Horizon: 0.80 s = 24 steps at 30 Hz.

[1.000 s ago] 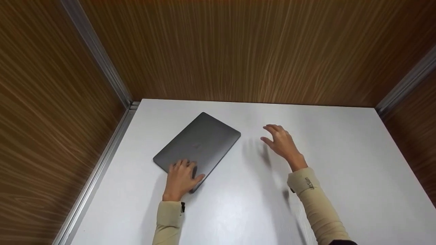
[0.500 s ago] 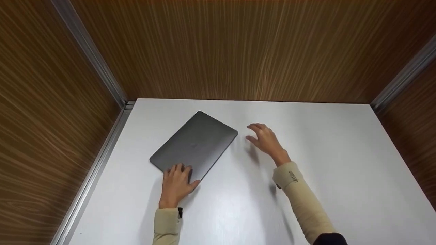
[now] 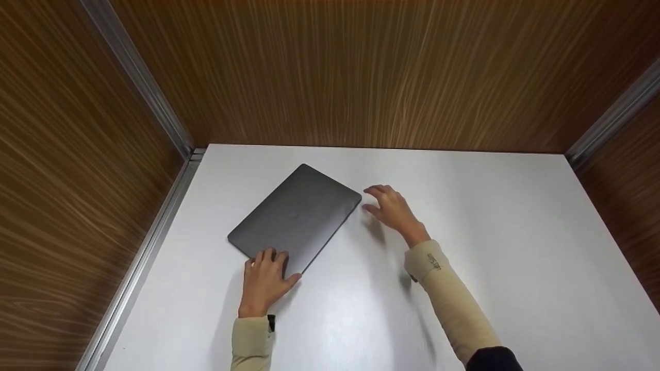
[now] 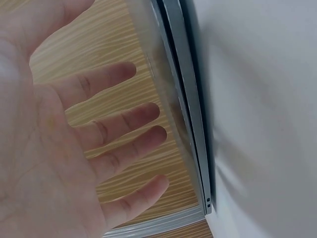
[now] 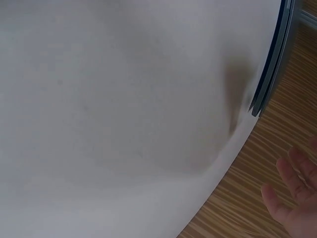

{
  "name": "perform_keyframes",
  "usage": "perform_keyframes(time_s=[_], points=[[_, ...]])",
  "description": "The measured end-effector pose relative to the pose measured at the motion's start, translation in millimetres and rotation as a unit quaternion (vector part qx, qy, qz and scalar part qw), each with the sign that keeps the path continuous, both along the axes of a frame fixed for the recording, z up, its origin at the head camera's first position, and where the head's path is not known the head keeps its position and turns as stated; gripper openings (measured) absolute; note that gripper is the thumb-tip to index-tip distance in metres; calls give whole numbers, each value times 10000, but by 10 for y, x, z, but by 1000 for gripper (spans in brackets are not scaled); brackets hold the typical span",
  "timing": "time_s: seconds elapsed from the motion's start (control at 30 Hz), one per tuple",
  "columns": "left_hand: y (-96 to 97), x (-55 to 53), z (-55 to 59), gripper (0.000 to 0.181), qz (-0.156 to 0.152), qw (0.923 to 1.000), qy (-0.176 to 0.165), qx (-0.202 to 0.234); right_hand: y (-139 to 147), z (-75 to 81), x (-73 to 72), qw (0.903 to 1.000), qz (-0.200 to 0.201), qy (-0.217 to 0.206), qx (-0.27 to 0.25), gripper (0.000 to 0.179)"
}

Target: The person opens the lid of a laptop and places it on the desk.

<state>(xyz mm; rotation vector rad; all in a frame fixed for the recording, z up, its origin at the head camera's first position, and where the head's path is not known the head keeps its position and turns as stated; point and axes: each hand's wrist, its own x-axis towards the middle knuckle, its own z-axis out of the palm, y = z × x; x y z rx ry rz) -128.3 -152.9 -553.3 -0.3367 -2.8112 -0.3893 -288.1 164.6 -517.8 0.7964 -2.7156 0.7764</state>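
Note:
A closed dark grey laptop (image 3: pixel 304 206) lies at an angle on the white table (image 3: pixel 464 206) in the head view. Over its near corner is my left hand (image 3: pixel 264 283), fingers spread and the near corner partly hidden. In the left wrist view this left hand (image 4: pixel 59 139) shows its palm, fingertips close to the lid of the laptop (image 4: pixel 184 89); contact is hard to tell. My right hand (image 3: pixel 393 208) is just right of the right corner, thumb and fingers apart with a small gap to it. In the right wrist view the laptop (image 5: pixel 273 64) appears edge-on, above the right hand (image 5: pixel 297 198).
Behind the table rises a wood-grain panel (image 3: pixel 361 77). Another wood panel (image 3: pixel 77 206) stands at the left, with a metal rail (image 3: pixel 139 263) along the table's left side. A further wood panel (image 3: pixel 629 206) bounds the right.
My right hand has moved left, closer to the laptop's right corner. The left hand has drawn back slightly toward the near corner. The laptop seems to lie in the same place.

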Motion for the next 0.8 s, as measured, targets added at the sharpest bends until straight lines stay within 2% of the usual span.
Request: perform_keyframes(time_s=[0.43, 0.63, 0.8], points=[[15, 79, -17, 55, 51, 10000, 48, 1, -100, -80, -1, 9997, 203, 62, 127, 36], [1, 109, -15, 56, 34, 9999, -94, -9, -150, -108, 5, 9996, 234, 45, 163, 36], [-39, 127, -12, 59, 136, 9996, -226, 21, -207, -132, -9, 9992, 299, -45, 280, 38]])
